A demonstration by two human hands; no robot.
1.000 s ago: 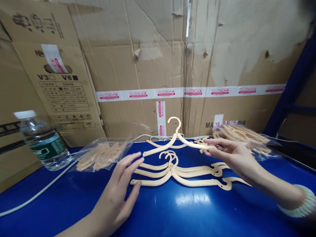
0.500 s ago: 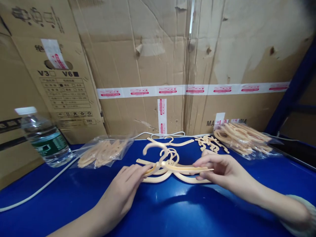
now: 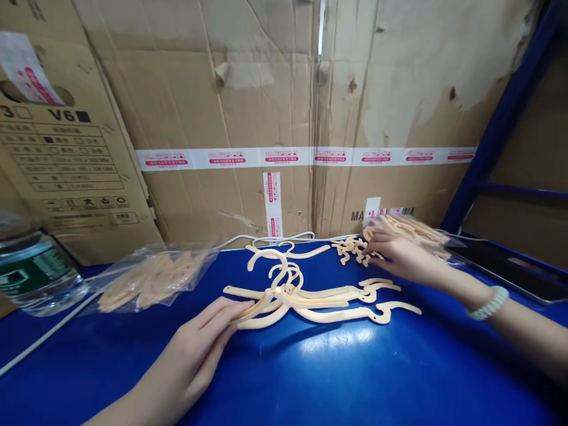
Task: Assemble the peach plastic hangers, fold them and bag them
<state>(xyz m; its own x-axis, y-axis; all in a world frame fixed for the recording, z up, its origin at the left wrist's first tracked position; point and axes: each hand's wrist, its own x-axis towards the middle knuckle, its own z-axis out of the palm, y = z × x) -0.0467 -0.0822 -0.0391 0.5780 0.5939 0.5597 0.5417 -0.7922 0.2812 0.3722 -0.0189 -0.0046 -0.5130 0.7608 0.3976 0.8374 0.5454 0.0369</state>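
My left hand (image 3: pixel 202 331) is closed on the left arm of a cream plastic clothes hanger (image 3: pixel 274 287), raised above the table with its hook upward. Beneath and behind it lie several similar hangers (image 3: pixel 328 315) with overlapping hooks; curved end pieces (image 3: pixel 399 307) extend from the right ends of some. My right hand (image 3: pixel 397 251) is at the far right, over the edge of a pile of small curly cream pieces (image 3: pixel 348 247). Its thumb and fingers are apart, and nothing held shows between them. One more hanger (image 3: pixel 306 254) lies farther back.
A clear bag of cream parts (image 3: pixel 153 278) lies at left beside a water bottle (image 3: pixel 35 272). Another bag (image 3: pixel 415 229) sits behind my right hand. A dark flat device (image 3: pixel 510 269) lies at right. Cardboard (image 3: pixel 213 106) walls the back; a white cable (image 3: pixel 53 331) crosses the left.
My right hand has let go of the raised hanger's right arm and moved right and back to the small pieces. My left hand still holds the hanger. The view has shifted right.
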